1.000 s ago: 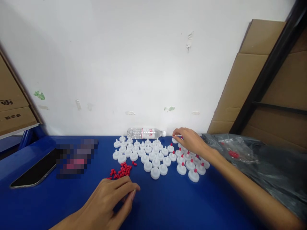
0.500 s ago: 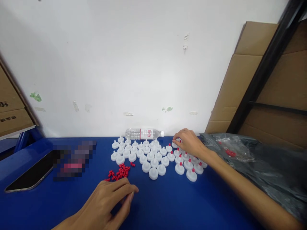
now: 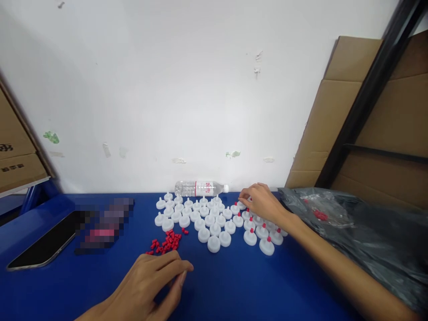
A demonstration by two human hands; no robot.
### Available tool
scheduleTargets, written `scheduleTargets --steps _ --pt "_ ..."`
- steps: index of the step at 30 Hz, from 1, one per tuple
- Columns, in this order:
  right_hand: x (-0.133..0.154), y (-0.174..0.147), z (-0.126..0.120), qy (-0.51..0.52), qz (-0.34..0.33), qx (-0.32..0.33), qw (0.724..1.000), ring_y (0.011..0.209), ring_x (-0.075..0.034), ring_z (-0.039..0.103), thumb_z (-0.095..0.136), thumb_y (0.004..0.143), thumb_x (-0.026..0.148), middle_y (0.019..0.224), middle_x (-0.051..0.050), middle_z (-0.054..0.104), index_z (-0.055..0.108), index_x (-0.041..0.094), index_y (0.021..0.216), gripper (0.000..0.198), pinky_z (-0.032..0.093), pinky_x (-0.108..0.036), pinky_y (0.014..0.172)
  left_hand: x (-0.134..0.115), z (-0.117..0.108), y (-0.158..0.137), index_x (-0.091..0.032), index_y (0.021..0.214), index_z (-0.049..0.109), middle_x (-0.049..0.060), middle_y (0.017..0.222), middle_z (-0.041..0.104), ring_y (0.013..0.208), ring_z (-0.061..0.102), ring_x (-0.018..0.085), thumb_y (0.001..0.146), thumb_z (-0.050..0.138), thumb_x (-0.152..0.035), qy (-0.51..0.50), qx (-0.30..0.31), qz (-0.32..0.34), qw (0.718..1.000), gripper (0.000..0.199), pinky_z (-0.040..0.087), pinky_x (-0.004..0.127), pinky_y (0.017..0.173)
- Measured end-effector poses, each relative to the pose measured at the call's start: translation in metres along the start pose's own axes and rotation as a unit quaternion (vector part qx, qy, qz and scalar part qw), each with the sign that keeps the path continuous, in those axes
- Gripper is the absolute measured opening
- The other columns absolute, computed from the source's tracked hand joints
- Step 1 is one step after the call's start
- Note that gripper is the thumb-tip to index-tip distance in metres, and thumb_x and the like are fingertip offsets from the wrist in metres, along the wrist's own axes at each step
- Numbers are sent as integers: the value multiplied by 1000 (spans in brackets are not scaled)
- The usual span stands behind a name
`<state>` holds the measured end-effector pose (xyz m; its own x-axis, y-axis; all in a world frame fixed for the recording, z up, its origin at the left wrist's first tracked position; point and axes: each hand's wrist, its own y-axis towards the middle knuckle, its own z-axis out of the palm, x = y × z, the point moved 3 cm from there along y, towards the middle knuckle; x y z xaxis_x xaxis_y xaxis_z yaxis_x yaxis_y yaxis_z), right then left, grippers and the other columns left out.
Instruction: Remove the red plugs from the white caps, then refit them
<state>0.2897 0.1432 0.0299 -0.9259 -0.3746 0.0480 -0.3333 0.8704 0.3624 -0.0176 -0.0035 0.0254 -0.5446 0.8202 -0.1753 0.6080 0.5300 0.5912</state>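
My right hand (image 3: 259,200) reaches to the back right of the blue table, its fingers curled down on a white nozzle cap (image 3: 241,205); the top of that cap is hidden by the fingers. Below and around it stand several white nozzle caps with red tips (image 3: 266,247). To their left is a larger group of white nozzle caps with bare spouts (image 3: 214,244). My left hand (image 3: 147,285) rests at the front, thumb and forefinger pinched together; anything between them is hidden. Just beyond it lies a loose pile of small red tip covers (image 3: 169,240).
A clear plastic bottle (image 3: 200,188) lies against the white wall. At left are a phone (image 3: 43,243) and a blurred-out item (image 3: 107,227). Dark plastic sheeting (image 3: 371,236) with a clear bag of red pieces (image 3: 326,211) covers the right side, near cardboard (image 3: 327,120).
My right hand has shifted slightly left, and the white nozzle cap under its fingers has moved closer to its red-tipped neighbour. My left hand has stayed in its pinch. The view has tilted slightly.
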Motion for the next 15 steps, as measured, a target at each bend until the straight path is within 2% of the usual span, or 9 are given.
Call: scheduleTargets --steps 4,6,8,12,15 --pt "-2 0 2 7 -2 4 1000 90 -24 68 59 96 29 83 -1 77 72 24 92 14 37 -43 100 2 0 -3 -28 120 61 0 92 75 74 71 13 95 47 -16 5 -32 -21 999 32 54 21 70" --pt "-3 0 1 9 -4 3 1000 89 -24 69 59 96 29 82 -1 77 72 24 93 15 38 -43 99 1 -1 -5 -30 124 58 -1 93 74 68 69 12 95 47 -18 -2 -46 -51 998 33 55 21 71" --pt "-3 -1 -1 10 -7 -1 1000 87 -23 70 57 96 30 79 -1 77 71 24 93 16 37 -44 100 0 -1 -6 -30 125 57 1 102 71 63 64 10 95 48 -21 -23 -54 -84 995 33 55 20 65" --pt "-1 -3 -15 8 -11 -28 1000 90 -24 69 51 99 33 78 -2 76 71 24 95 23 36 -46 103 -1 -3 -11 -30 131 55 11 136 54 73 63 16 96 43 -32 -94 -86 -133 983 36 52 22 50" --pt "-1 -6 -31 1 2 -68 998 99 -27 67 45 100 33 77 -5 75 71 21 95 29 35 -48 105 7 -1 -14 -30 136 50 13 145 44 51 45 9 94 40 -41 -144 -95 -161 972 44 46 26 42"
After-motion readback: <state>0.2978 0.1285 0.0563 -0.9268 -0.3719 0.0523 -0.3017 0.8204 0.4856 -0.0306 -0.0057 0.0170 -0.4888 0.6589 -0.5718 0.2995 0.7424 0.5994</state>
